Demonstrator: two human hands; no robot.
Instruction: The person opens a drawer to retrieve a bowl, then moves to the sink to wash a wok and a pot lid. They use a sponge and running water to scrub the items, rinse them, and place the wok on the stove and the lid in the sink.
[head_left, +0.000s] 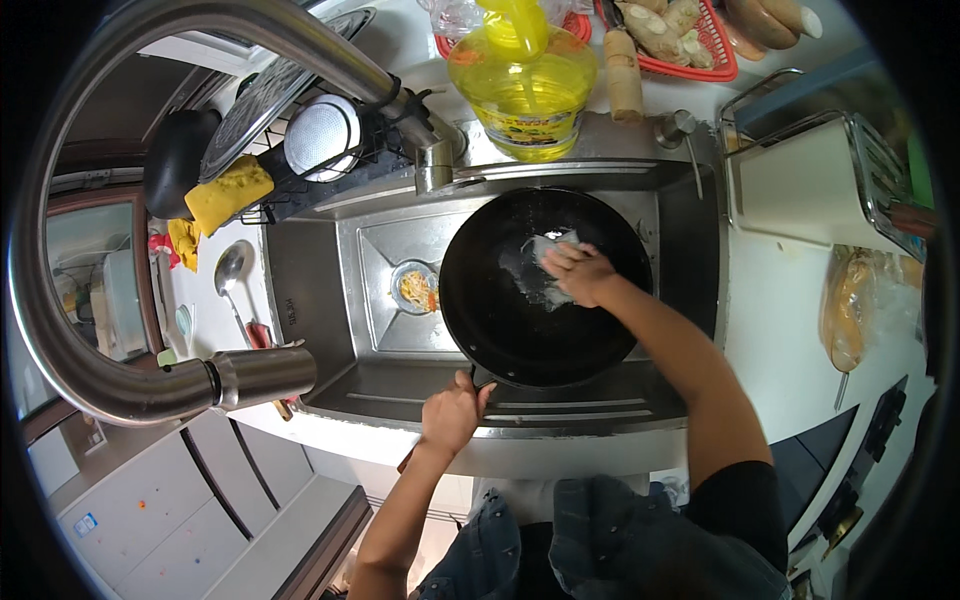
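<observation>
A large black wok (555, 345) rests in the stainless steel sink (390, 225), filling much of its right part. My left hand (453, 412) grips the wok's handle (474, 375) at the sink's front side. Inside the wok, my right hand (579, 274) presses a pale, translucent cloth (556, 246) against the bottom. Wet, whitish suds (517, 271) lie on the metal around it. Food scraps (417, 291) sit in the drain strainer, just left of the wok. My right palm and part of the cloth are hidden under the fingers.
A curved steel faucet (262, 379) arches over the left side. Behind the sink stands a bottle of yellow dish soap (523, 94). A wire rack with lids and a yellow sponge (229, 193) is at back left. A ladle (231, 264) lies left; a white caddy (795, 184) stands right.
</observation>
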